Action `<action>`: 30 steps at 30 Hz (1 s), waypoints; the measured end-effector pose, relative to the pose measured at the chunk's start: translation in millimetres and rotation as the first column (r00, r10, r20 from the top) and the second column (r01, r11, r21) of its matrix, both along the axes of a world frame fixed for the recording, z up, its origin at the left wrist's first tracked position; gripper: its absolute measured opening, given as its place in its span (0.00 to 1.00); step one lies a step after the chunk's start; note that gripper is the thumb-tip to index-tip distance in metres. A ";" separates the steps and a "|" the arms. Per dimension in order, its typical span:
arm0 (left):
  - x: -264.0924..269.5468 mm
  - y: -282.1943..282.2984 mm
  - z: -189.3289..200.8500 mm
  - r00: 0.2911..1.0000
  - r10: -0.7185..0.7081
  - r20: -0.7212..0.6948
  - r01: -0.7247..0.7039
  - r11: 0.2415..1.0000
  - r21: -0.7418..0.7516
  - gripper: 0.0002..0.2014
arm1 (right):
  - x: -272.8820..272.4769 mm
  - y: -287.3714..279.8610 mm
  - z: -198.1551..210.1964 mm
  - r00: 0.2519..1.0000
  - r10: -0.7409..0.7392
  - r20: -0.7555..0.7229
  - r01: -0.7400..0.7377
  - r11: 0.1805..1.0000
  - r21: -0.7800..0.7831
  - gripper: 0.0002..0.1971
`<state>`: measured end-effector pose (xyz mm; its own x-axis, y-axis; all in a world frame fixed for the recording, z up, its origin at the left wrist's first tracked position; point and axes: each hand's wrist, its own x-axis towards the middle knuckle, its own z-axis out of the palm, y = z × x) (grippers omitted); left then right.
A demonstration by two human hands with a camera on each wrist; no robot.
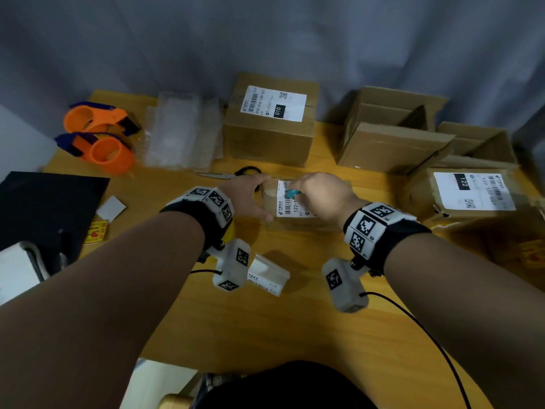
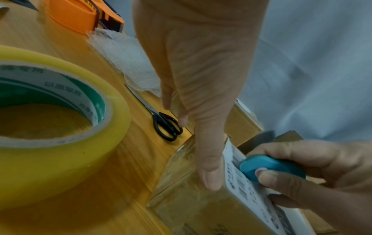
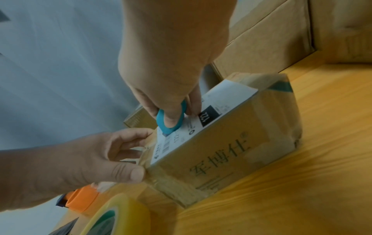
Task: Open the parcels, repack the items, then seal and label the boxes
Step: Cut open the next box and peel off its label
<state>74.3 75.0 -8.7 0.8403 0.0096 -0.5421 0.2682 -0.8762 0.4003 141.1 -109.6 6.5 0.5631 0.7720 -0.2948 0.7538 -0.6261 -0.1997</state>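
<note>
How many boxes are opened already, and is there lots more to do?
Two boxes at the back right stand open. In hand: the right hand holds a blue cutter on the small parcel, steadied by the left hand. Two labelled boxes look sealed. Repacking, taping and labelling seem still ahead.

The wooden tabletop (image 1: 295,320) carries a small parcel (image 1: 298,222) in the grip, scissors (image 1: 233,173) just behind it, and a yellow tape roll (image 2: 50,127) beside the left grip.
</note>
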 end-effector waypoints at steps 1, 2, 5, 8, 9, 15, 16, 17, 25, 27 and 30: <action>1.0 -0.1 0.6 1.000 -0.012 0.001 0.012 1.000 0.013 0.52 | 0.8 -2.6 1.1 1.000 -0.010 -0.005 0.010 1.000 0.001 0.20; 1.6 -0.5 2.0 1.000 -0.024 0.001 0.024 0.999 0.030 0.52 | 1.8 -5.3 1.9 1.000 -0.019 -0.012 0.019 1.000 -0.005 0.20; 4.3 -1.4 3.9 0.999 -0.051 0.003 0.050 0.996 0.070 0.50 | 5.7 -16.1 3.3 1.000 -0.029 -0.011 0.028 0.998 -0.047 0.20; 6.7 -4.0 6.1 0.994 -0.106 0.009 0.104 0.986 0.130 0.49 | 8.0 -27.4 0.7 0.999 -0.050 0.018 0.052 0.995 -0.087 0.24; 7.9 -4.8 7.1 0.990 -0.138 0.015 0.133 0.977 0.165 0.49 | 7.6 -29.2 -0.4 0.998 -0.046 0.040 0.050 0.994 -0.093 0.24; 11.4 -40.4 10.3 0.950 -0.301 0.090 0.262 0.918 0.297 0.51 | 4.5 -26.5 3.0 0.995 -0.005 0.100 0.018 0.991 -0.129 0.21; 13.7 -46.0 9.3 0.947 -0.308 0.094 0.267 0.915 0.301 0.50 | 5.0 -26.7 4.2 0.995 0.004 0.101 0.011 0.990 -0.140 0.21; 17.1 -49.3 9.2 0.947 -0.309 0.090 0.269 0.914 0.304 0.49 | 5.9 -28.0 5.8 0.995 0.009 0.101 0.007 0.989 -0.150 0.21; 29.1 -49.4 13.8 0.946 -0.324 -0.002 0.309 0.899 0.312 0.52 | 13.8 -61.1 7.7 0.992 -0.077 0.099 0.090 0.987 -0.135 0.19; 27.9 -49.0 13.6 0.946 -0.323 -0.003 0.308 0.899 0.312 0.52 | 15.1 -68.0 6.8 0.990 -0.094 0.103 0.109 0.984 -0.143 0.18; 28.6 -49.4 14.0 0.946 -0.325 -0.007 0.310 0.897 0.314 0.52 | 17.0 -78.1 7.0 0.986 -0.116 0.117 0.134 0.979 -0.155 0.16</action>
